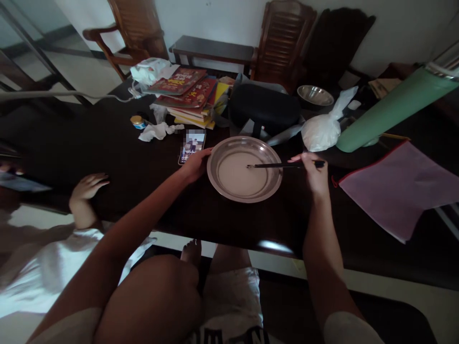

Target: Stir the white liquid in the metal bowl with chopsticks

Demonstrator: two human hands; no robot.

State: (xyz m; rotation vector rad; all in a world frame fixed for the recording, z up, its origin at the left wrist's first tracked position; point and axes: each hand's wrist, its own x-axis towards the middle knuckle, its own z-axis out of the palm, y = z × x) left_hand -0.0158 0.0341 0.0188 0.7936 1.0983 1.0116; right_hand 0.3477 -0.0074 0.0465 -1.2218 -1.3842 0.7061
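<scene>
Steel, shallow and round, the basin (244,168) sat on the dark table (143,181) holding a pale, smooth layer. Closed on its near-left rim, the left hand (195,165) apparently steadied it. Opposite that grip, the right hand (312,173) pinched 2 dark chopsticks (283,166) by their thick ends, fingers closed around them, tips reaching leftward into the pale layer. Just beyond the left hand lay a phone (192,145); far to its left rested another person's hand (88,187).
</scene>
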